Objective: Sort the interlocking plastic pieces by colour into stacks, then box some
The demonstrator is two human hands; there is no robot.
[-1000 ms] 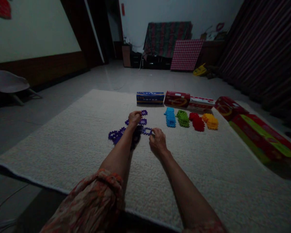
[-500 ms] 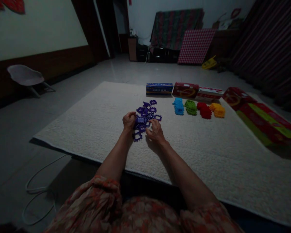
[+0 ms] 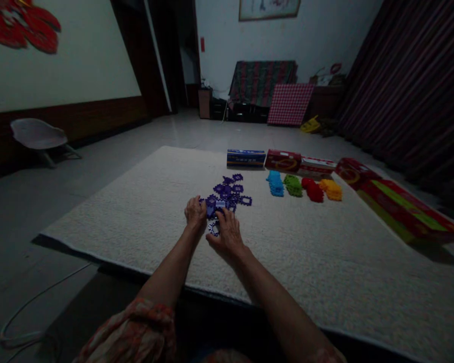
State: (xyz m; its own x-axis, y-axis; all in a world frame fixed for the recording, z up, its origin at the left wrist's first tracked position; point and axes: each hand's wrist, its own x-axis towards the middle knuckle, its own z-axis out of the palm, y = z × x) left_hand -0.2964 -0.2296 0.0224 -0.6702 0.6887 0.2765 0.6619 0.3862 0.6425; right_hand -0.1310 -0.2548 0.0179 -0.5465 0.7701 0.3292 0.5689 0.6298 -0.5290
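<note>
Head view: left hand (image 3: 195, 214) and right hand (image 3: 228, 232) curl at purple pieces (image 3: 224, 191), grip unclear, blue box (image 3: 245, 160) beyond

Framed picture (image 3: 269, 7) cropped, purple pieces (image 3: 225, 191) partly hidden

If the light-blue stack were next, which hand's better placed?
Right, probably: the right hand is nearer the light-blue stack; the left hand is at the left edge of the purple pieces.
</note>
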